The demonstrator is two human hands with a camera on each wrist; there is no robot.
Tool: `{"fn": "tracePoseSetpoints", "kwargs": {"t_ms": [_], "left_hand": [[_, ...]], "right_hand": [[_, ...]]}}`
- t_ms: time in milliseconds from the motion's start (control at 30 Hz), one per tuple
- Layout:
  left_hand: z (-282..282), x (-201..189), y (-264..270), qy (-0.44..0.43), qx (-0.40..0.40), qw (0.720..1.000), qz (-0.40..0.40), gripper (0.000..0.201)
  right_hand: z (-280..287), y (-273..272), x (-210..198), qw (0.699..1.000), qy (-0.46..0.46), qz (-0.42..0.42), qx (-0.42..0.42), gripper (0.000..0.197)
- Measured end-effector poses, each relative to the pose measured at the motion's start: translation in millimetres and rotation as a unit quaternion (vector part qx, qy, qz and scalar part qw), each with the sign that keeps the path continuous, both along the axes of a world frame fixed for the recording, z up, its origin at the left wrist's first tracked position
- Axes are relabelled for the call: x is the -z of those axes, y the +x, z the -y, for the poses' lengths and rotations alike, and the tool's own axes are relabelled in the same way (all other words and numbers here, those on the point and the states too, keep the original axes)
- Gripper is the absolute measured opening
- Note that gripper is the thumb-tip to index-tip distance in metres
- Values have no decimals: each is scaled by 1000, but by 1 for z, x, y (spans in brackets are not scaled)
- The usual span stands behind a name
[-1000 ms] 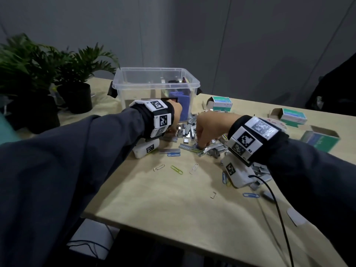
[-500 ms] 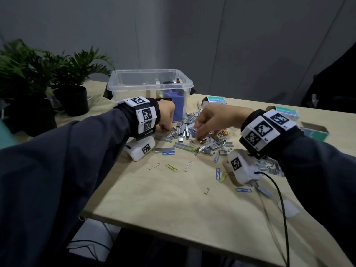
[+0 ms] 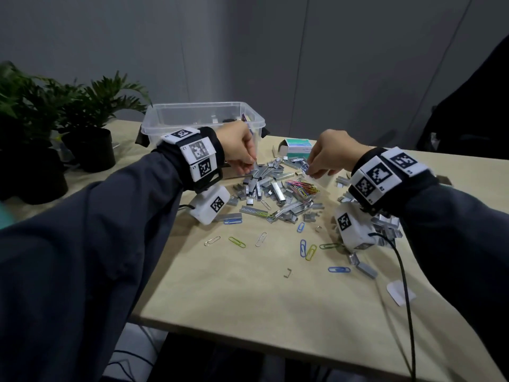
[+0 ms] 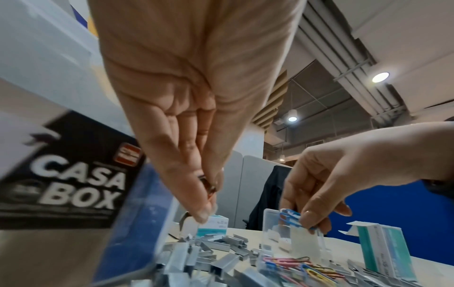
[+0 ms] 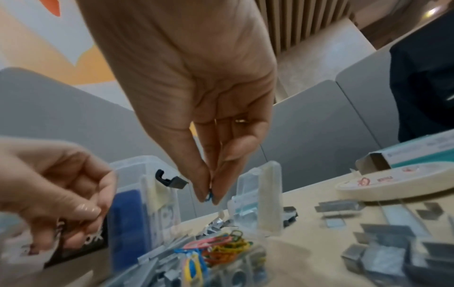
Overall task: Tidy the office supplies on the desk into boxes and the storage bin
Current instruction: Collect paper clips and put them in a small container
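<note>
Entry: both hands had risen off the staple heap point(image 3: 271, 188); right hand point(image 3: 327, 155) pinched blue paper clips point(image 4: 291, 214) over the small clear box point(image 4: 292, 238), left hand point(image 3: 239, 150) pinched a clip, sorting barely begun.

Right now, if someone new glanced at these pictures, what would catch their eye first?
First, the heap of silver staple strips mid-desk, with a bright bundle of coloured paper clips on it and loose ones scattered nearer the person. Both hands work above it: the right hand pinches blue paper clips, and the left hand pinches something small. Behind stands the clear storage bin.
</note>
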State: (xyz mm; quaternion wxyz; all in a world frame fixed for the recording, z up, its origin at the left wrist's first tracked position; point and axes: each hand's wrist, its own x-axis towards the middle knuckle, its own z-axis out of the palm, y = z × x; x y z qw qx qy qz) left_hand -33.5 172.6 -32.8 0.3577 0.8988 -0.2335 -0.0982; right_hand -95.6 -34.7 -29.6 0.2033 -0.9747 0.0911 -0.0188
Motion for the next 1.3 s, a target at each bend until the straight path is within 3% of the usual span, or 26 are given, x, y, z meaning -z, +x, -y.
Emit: {"fn": "tracePoseSetpoints", "kwargs": {"t_ms": [167,300,467,633,900,1133,1233,1300], "left_hand": [[22,3,-3,-55,25,998,3,13],[38,3,-5,-86,46,995,6,14],[55,11,-3,-81,71,994,22,19],[73,13,-4,-17,112,987,114,25],[95,15,-3,32,244,958,150,33],[104,19,1,111,271,943,160,23],[100,19,3,104,262,949,139,21],[96,17,4,96,241,951,166,16]], "right_hand": [[-1,-2,7,997,-72,-22,-4,17],[-1,-2,11,995,-97,-38,-10,28],[-1,-6,11,994,-98,-56,-15,27],[12,-16,1,990,-135,26,36,22],[36,-17,-8,974,-139,155,91,6],[38,-22,-1,966,-158,191,81,10],[39,-22,-1,964,-159,195,82,12],[40,-23,-1,964,-159,193,88,12]]}}
